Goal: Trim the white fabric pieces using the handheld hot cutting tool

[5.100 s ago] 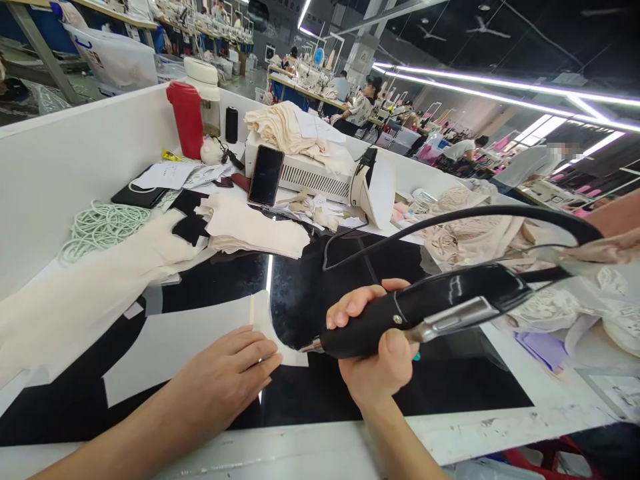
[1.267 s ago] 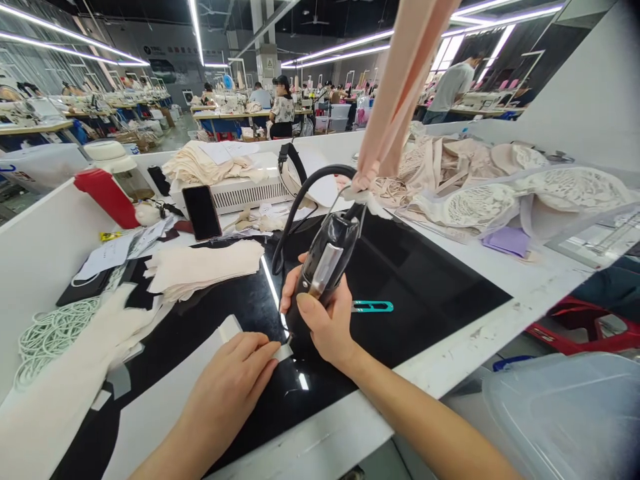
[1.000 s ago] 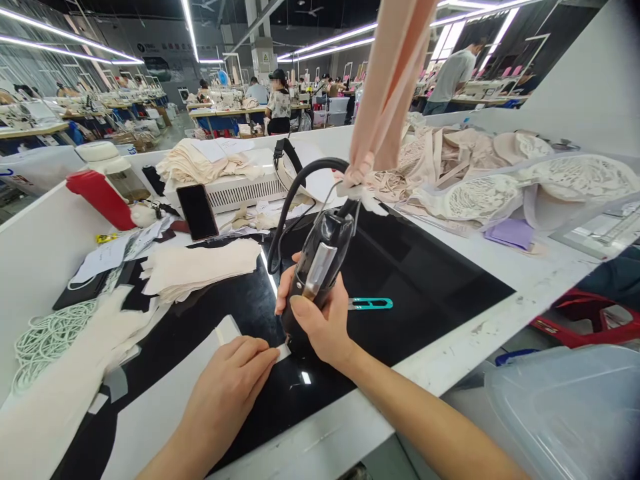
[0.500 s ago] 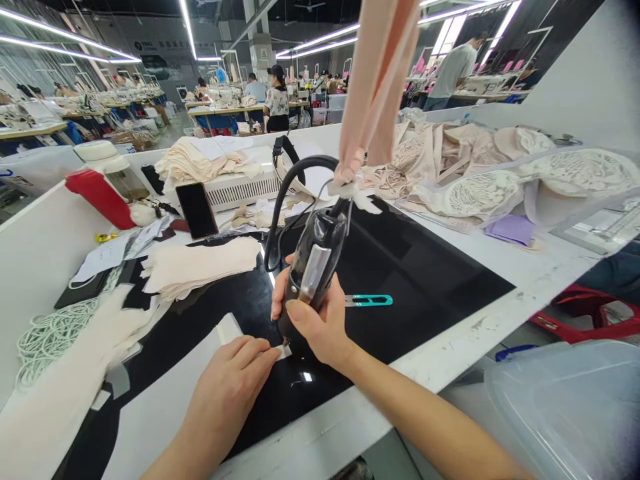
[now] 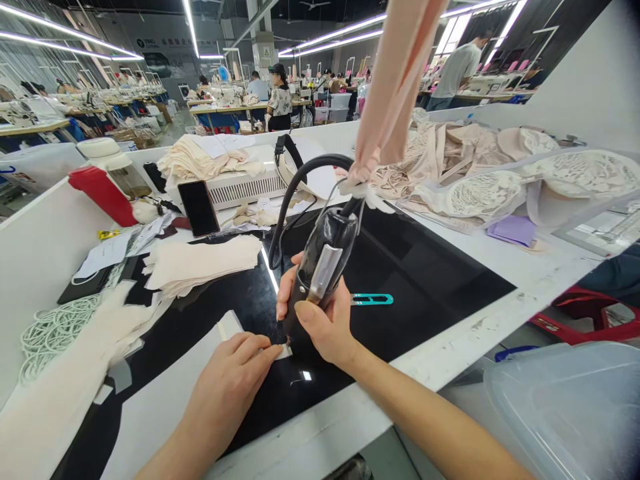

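Observation:
A black corded tool (image 5: 320,267) with a silver strip is wrapped in my right hand (image 5: 325,317), its lower end close above the black tabletop (image 5: 410,267). Pale pink fabric (image 5: 393,93) is tied at its top and runs upward. Just left of the tool's lower end, my left hand (image 5: 235,380) presses a small white strip (image 5: 286,351) down with its fingers together. Part of that strip is hidden under the fingers. A larger white sheet (image 5: 165,400) lies beside my left hand. Teal thread snips (image 5: 373,299) rest right of my right hand.
Stacked cream fabric pieces (image 5: 205,263) lie to the left, near a phone (image 5: 199,208) and a pale green cord coil (image 5: 53,333). Beige lace garments (image 5: 450,153) are heaped at the back right. A translucent bin (image 5: 565,407) stands below the table's right edge. People work in the background.
The tool and my right hand have moved slightly right, and the hanging pink fabric has shifted right with them. My left hand stays nearly in place on the white strip.

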Tool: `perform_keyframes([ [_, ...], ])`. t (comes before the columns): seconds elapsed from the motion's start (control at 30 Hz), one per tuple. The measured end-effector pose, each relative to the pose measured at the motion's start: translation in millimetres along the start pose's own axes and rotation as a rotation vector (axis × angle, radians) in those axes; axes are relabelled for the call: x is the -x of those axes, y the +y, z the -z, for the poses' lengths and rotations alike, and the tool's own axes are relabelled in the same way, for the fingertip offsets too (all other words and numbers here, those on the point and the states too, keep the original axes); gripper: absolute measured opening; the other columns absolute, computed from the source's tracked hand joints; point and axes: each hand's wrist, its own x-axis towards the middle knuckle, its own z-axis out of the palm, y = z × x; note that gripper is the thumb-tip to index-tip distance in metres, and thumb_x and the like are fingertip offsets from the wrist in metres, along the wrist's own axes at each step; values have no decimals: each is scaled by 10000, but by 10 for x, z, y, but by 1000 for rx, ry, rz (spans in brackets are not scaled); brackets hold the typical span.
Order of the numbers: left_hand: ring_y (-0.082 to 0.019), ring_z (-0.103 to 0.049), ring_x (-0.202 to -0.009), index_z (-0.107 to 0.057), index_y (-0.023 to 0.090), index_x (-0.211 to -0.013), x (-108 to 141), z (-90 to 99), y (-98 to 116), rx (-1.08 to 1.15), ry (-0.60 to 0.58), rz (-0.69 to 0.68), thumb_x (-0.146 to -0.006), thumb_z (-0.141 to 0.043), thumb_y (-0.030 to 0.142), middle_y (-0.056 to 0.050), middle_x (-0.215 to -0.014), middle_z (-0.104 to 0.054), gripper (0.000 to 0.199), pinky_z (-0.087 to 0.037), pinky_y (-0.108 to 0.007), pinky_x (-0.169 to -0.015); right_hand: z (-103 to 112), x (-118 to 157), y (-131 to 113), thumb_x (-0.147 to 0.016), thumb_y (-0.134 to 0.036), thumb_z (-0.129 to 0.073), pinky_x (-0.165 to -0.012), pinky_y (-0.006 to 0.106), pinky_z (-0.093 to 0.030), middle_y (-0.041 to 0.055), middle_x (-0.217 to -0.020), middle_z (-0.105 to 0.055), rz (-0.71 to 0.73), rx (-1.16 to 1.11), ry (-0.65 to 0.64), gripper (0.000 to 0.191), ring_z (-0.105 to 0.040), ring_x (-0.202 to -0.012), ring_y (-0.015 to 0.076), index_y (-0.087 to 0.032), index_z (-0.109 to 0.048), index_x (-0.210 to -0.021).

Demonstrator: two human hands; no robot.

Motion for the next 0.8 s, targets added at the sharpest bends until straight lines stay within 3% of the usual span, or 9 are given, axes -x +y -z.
perform_keyframes([
  [0.37,-231,-678,-1061,-636,219,-1275,122,-55,-12,-80,-42,-9,-1097,-398,167,-49,-1157,-721,302,-576,-388,-899,-23,-11,38,-840,-464,-807,-527,253,-503,-32,-794,-645,13,-67,-1,362,-562,-579,112,-271,-544,-995],
  [0.8,-208,-699,-984,-637,214,-1244,120,-132,-23,-75,35,-45,-1119,-315,192,-46,-1083,-728,346,-599,-355,-847,-54,32,47,-865,-471,-796,-537,220,-507,-41,-796,-641,-32,-47,36,350,-577,-585,91,-268,-567,-1035],
])
